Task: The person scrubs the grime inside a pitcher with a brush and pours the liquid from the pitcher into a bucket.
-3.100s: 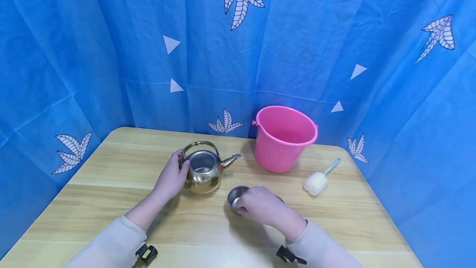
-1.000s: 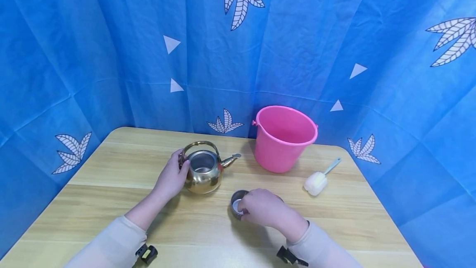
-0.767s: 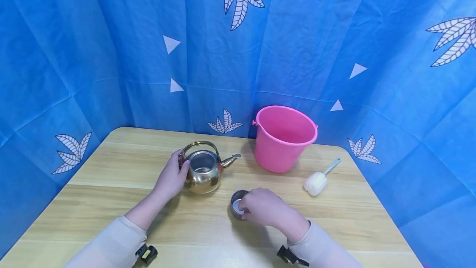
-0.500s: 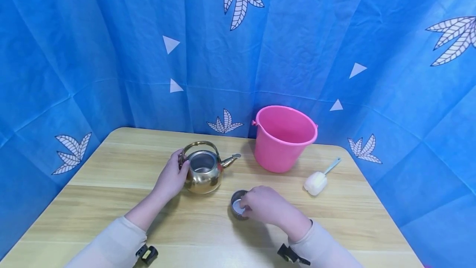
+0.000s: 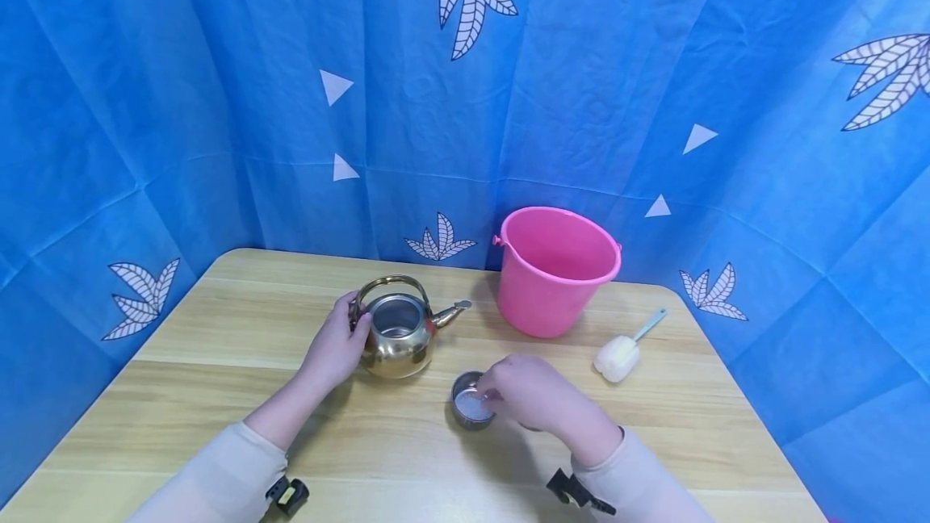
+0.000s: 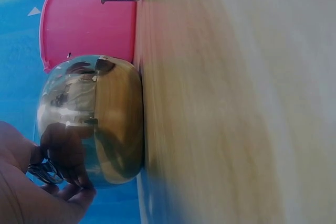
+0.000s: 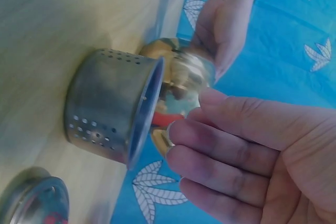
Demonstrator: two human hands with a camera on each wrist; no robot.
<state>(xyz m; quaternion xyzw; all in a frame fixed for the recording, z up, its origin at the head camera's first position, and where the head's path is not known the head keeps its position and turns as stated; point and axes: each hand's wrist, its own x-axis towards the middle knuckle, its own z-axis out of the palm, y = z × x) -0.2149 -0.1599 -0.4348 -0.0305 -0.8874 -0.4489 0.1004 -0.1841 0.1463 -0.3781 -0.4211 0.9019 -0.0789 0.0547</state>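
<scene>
A shiny gold teapot [image 5: 395, 337] without its lid on stands on the table, its spout pointing right. My left hand [image 5: 341, 345] holds it at the left side, thumb and fingers around the base of the handle [image 6: 44, 171]. To the right, a small steel strainer basket [image 7: 113, 106] with rows of holes sits upright on the table. My right hand [image 5: 534, 394] is just over the basket's right edge; in the right wrist view its fingers [image 7: 210, 145] are loosely extended and apart from the rim. A round metal lid [image 7: 42, 203] lies beside the basket, mostly hidden by my hand in the head view.
A pink bucket [image 5: 541, 297] stands at the back of the wooden table [image 5: 240, 321]. A white sponge brush [image 5: 617, 357] with a pale green handle lies at the right. Blue patterned curtain [image 5: 291, 103] hangs behind and along the sides.
The strainer basket has shifted slightly right and now sits level. My right hand has let go of it and drawn back a little to the right. The left hand and teapot stay put.
</scene>
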